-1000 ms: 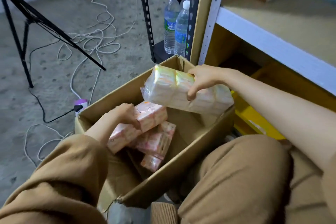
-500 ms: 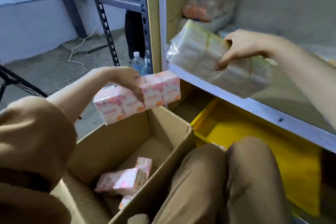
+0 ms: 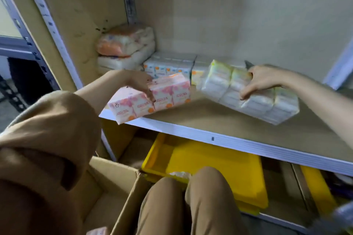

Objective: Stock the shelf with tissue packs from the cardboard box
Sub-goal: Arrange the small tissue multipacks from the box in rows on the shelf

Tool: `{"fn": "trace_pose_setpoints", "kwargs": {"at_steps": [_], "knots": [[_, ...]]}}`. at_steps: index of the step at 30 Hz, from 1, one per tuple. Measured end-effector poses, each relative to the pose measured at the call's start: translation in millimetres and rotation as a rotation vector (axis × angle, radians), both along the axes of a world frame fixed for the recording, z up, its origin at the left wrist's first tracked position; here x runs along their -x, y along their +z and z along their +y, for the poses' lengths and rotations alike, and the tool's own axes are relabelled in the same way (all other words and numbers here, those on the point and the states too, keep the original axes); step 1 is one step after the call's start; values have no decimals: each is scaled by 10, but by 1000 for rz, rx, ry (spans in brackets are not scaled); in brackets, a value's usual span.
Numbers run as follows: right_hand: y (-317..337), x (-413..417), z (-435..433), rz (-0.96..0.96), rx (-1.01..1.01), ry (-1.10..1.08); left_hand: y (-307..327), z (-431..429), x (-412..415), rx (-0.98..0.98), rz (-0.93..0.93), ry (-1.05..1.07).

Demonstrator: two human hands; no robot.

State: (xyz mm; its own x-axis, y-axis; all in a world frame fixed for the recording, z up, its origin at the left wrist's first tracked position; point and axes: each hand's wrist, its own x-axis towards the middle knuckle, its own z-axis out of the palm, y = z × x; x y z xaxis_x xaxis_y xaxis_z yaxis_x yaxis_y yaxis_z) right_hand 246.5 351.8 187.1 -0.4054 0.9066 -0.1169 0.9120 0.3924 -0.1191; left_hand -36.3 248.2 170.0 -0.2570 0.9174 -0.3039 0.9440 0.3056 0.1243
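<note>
The shelf (image 3: 210, 120) already carried stacked tissue packs (image 3: 168, 65) at its back; the cardboard box (image 3: 122, 181) held at least one more. The right hand (image 3: 261, 80) gripped a pale yellow pack (image 3: 225, 82) and the left hand (image 3: 141, 82) a pink pack (image 3: 164, 95) over the shelf, unreleased.

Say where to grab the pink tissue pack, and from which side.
Take the pink tissue pack across its middle, from above, spanning its narrow width. It is a long, soft row of four packets; held by one end it may sag.

Pink floral tissue pack (image 3: 152, 98), pale yellow tissue pack (image 3: 248, 91), yellow tray (image 3: 219, 162), tan sleeve (image 3: 47, 139).
</note>
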Motion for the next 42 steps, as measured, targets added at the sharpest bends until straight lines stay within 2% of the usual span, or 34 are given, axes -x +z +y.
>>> {"fn": "trace_pose_setpoints", "kwargs": {"at_steps": [5,10,15,19,24,29,34,38,40,42], "knots": [[-278,-161,247,-35,-63,-108,-226,600,-29,17,-8,-89],[-632,-129,322,-127,-230,-104,-447,958,5,-3,-17,-129],[-838,-78,320,-145,-310,-81,-517,988,3,-56,-8,-186],[-828,-93,271,-158,-292,-22,-589,937,32,-113,-27,-194],[-756,-201,190,-117,-177,42,-621,863,16,-158,-13,-179],[-688,-139,150,-88,-198,102,-653,720,-111,-269,135,-195],[-664,208,75,-3,-269,379,-720,675,-110,-309,82,-165],[-743,488,99,-227,-243,597,-717,702,-105,-312,81,-175],[-796,552,132,-367,-266,628,-726,715,-103,-314,84,-177],[-838,570,148,-414,-294,630,-741,731,-80,-318,80,-177]]}}
